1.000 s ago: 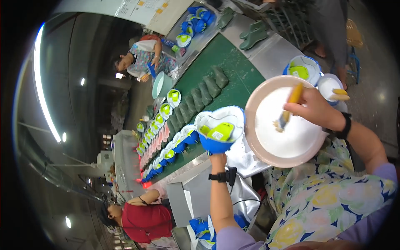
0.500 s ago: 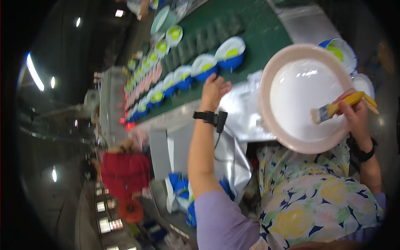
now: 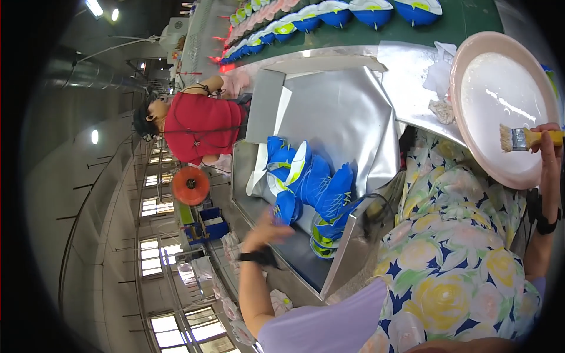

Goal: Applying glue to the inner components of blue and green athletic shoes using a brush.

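Note:
My left hand (image 3: pixel 268 227) is blurred, fingers spread, holding nothing. It hovers just beside a heap of blue, white and yellow shoe uppers (image 3: pixel 315 191) lying in a metal bin (image 3: pixel 294 253). A black band sits on that wrist. My right hand (image 3: pixel 550 150) grips a yellow-handled brush (image 3: pixel 518 139), whose bristles rest over a wide pink bowl (image 3: pixel 500 170) holding a white liquid. The bowl sits against my flowered apron.
A green conveyor (image 3: pixel 471 17) carries a row of blue shoe pieces (image 3: pixel 353 12) along the top. A crumpled rag (image 3: pixel 441 109) lies on the silver sheet (image 3: pixel 347 112). A person in a red shirt (image 3: pixel 200 126) works nearby, next to an orange disc (image 3: pixel 190 185).
My left hand set a blue shoe piece in the conveyor row, then drew back and dropped to the bin of uppers. The brush stays in my right hand at the bowl.

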Motion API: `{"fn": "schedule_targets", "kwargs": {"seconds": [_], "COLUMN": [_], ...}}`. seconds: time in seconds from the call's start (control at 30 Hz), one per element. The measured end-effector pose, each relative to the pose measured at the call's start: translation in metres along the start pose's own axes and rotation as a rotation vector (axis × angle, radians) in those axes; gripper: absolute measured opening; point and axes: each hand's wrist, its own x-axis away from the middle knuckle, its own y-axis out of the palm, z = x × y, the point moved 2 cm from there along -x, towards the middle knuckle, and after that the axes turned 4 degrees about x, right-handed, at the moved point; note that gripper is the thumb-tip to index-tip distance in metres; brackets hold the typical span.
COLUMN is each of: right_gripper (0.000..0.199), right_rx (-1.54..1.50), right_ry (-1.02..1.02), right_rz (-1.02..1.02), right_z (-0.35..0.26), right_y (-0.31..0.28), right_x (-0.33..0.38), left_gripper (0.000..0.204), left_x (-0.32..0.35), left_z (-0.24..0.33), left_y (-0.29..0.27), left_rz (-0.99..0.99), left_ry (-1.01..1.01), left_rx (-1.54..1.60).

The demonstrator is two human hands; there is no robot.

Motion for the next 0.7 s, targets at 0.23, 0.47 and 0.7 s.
{"fn": "schedule_targets", "kwargs": {"seconds": [0.23, 0.47, 0.7], "right_gripper": [0.024, 0.017, 0.015], "right_rx": [0.076, -0.033, -0.049], "right_ry": [0.044, 0.119, 0.101], "right_rz": [-0.022, -0.006, 0.0], "right_z": [-0.009, 0.044, 0.052], "right_y": [-0.004, -0.013, -0.019], "right_x": [0.01, 0.015, 0.025], "left_gripper": [0.129, 0.135, 0.103], "left_x": [-0.075, -0.057, -0.076], "left_z": [-0.125, -0.046, 0.081], "left_y": [0.16, 0.144, 0.152], "left_rz": [0.003, 0.318, 0.668], "left_ry": [-0.132, 0.13, 1.024], "left_rx": [-0.472, -0.249, -0.625]}}
